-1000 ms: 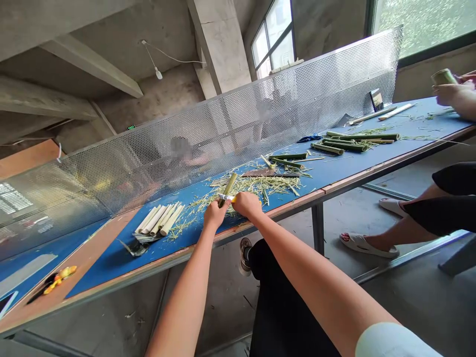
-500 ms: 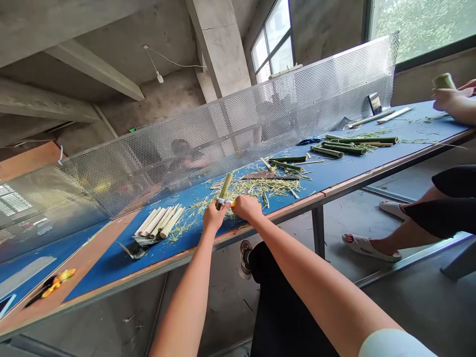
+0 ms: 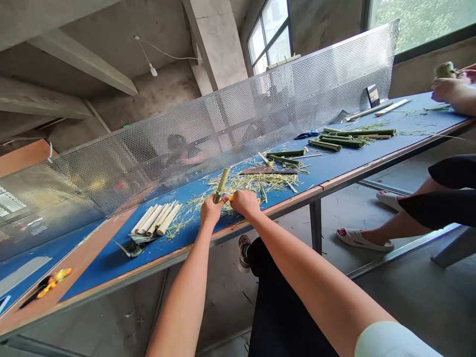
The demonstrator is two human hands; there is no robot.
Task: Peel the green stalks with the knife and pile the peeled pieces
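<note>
left hand (image 3: 211, 210) gripping green bamboo tube (image 3: 222, 182), tilted up | right hand (image 3: 245, 203) pinching yellow-handled blade (image 3: 231, 197) against its base | tube held above near edge of blue-topped bench (image 3: 111, 263), shavings (image 3: 256, 182) far, peeled bamboo pieces (image 3: 156, 219) left

Two hands (image 3: 212, 210) — one green bamboo tube (image 3: 222, 181); five peeled bamboo sticks (image 3: 156, 219)

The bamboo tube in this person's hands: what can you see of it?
The bamboo tube is a short, narrow length of green bamboo with a cut upper end and some paler streaks along its skin. It tilts upward from the left hand, which grips its lower end above the blue table. A yellow-handled blade, held in the right hand, sits close beside its lower part. Straw-coloured shavings lie on the table beyond it.
</note>
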